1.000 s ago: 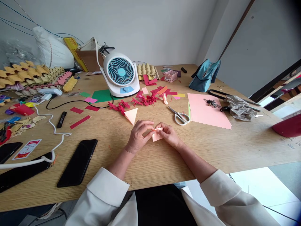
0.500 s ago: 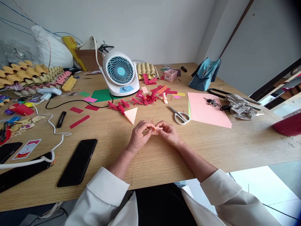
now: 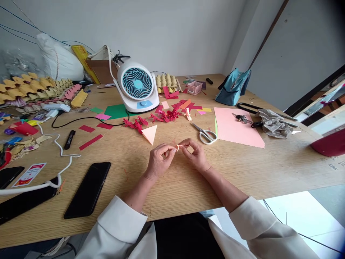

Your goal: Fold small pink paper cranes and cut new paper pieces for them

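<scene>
Between the fingertips of both hands is a small pale orange paper piece [image 3: 178,147], partly hidden by the fingers. My left hand [image 3: 161,159] pinches its left end, and my right hand [image 3: 195,155] pinches the right side. Just beyond my left hand lies a folded cream paper triangle [image 3: 150,134]. Crinkled red paper pieces [image 3: 136,124] stretch in a row behind it, with a small cream twisted piece [image 3: 188,114] at the right. White-handled scissors [image 3: 207,136] rest beyond my right hand.
A white fan [image 3: 138,86] stands at the back. Pink sheets [image 3: 237,126] with keys lie to the right, near a blue bag [image 3: 234,88]. At the left are a black phone [image 3: 88,190], a marker [image 3: 70,139], a white cable and red paper strips [image 3: 91,142].
My hands have turned the small paper piece, which now shows as a narrow folded edge rather than a flat face. The fingertips are slightly farther apart.
</scene>
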`<act>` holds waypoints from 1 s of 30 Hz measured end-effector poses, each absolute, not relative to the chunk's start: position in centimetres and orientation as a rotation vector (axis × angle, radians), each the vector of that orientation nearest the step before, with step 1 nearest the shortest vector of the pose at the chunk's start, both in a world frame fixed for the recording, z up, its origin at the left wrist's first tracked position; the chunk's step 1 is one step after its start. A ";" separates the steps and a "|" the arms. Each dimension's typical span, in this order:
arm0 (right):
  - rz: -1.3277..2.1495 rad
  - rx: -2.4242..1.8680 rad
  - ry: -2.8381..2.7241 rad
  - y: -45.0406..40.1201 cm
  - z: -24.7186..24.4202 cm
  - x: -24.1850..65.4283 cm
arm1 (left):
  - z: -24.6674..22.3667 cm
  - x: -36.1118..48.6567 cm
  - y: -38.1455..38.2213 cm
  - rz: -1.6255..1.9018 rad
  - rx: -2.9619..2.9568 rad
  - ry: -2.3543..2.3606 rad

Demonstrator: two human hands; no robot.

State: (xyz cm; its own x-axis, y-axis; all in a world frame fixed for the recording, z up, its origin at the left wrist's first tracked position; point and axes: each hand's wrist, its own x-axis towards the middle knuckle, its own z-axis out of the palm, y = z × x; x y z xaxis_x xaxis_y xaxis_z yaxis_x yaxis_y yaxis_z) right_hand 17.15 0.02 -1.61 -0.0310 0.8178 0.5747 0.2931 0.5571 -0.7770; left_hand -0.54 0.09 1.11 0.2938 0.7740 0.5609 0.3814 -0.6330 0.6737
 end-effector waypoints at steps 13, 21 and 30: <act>0.305 -0.942 -1.772 -0.1 -1.7 17.3 | 0.5 -0.3 0.7 0.971 1.580 1.010; 0.289 -0.919 -1.785 -0.3 -1.5 17.3 | 0.2 -0.3 0.7 0.942 1.471 0.971; 0.408 -0.937 -1.829 -0.4 -1.7 17.2 | 0.3 0.0 0.6 0.939 1.351 0.976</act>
State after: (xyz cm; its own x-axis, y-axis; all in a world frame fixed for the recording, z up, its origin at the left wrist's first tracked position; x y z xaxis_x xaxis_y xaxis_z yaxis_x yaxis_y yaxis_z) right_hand 17.20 -0.39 -1.72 -0.2005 0.7544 0.6251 0.4170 0.6431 -0.6423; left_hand -0.04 0.59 0.32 0.3303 0.9437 -0.0177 0.0188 0.0122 0.9997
